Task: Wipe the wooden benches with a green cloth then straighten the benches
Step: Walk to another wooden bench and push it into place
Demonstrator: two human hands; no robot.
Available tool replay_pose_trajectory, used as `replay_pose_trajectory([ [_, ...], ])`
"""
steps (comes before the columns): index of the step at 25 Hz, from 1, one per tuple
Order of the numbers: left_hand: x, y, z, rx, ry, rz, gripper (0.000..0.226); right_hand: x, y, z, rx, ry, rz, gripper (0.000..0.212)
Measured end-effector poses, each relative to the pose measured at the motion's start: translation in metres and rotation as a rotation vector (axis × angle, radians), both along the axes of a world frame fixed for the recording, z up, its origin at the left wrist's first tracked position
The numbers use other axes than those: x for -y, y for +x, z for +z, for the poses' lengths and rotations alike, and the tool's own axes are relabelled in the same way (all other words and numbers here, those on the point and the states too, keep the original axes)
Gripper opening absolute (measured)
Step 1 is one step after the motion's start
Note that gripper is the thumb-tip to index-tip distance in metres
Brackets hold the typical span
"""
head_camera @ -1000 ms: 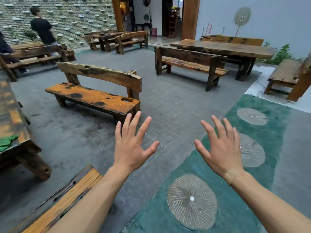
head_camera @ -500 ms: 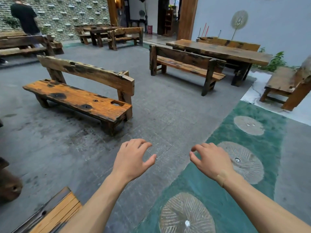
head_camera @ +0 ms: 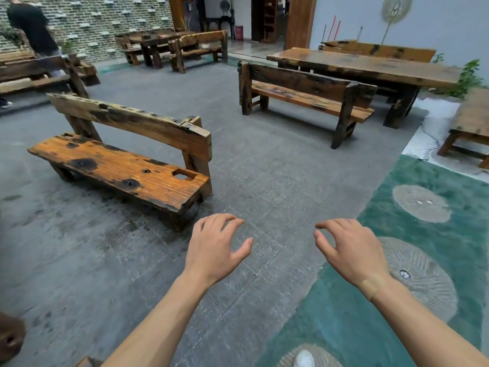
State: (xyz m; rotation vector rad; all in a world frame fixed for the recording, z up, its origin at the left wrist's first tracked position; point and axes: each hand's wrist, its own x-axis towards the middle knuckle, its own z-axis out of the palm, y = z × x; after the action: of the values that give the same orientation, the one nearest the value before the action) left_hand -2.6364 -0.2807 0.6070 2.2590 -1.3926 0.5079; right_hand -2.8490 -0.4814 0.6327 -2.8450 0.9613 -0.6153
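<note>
Head view: both hands' fingers loosely curled, empty, above floor.

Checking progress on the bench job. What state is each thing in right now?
Left hand: fingers loosely curled, holding nothing.
Right hand: fingers loosely curled, holding nothing.
Near bench: upright, untouched, angled across the floor.
Far bench: upright beside the table.
Green cloth: not in view.

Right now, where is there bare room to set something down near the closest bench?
The orange bench seat is bare along its length, bordered by its backrest. Grey floor lies open between it and the darker bench. Both hands hold nothing.
</note>
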Motion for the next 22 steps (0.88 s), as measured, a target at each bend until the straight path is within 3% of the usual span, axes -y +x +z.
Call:
replay_pose_trajectory([
  [7, 0.178, 0.092, -0.015, 0.014, 0.087, -0.017, 0.051, 0.178, 0.088, -0.021, 0.091, 0.055, -0.009, 0.021],
  [13, 0.316, 0.169, 0.0, 0.017, 0.084, 0.038, 0.051, 0.329, 0.176, -0.006, 0.057, 0.068, 0.047, 0.02],
  [18, 0.397, 0.263, -0.008, 0.002, 0.038, 0.101, 0.051, 0.421, 0.292, -0.01, 0.092, 0.046, 0.133, 0.02],
  [22, 0.465, 0.363, -0.017, 0.003, -0.028, 0.147, 0.05, 0.486, 0.401, -0.016, 0.085, 0.002, 0.212, 0.035],
])
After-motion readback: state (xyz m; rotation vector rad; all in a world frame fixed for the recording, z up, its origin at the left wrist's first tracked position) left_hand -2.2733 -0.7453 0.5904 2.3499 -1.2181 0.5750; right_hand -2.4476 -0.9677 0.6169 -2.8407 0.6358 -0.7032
